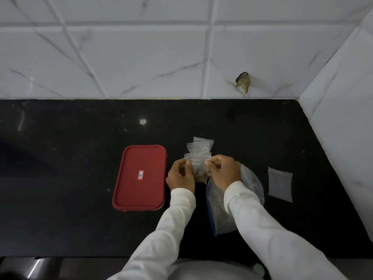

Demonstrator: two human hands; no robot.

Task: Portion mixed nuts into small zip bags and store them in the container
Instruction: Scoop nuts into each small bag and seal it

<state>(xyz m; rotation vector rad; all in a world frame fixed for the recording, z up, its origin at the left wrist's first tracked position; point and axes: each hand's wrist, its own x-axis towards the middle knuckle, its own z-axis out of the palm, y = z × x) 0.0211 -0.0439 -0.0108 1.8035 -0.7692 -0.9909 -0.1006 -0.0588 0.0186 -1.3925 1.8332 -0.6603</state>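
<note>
Above the black worktop (60,158), the left hand (180,174) and right hand (224,171) each pinched a top corner of a small zip bag (198,166) holding nuts. Filled bags (200,145) lay just behind it, the red-lidded container (140,177) to the left, a large bag (252,184) under the right wrist.
</note>
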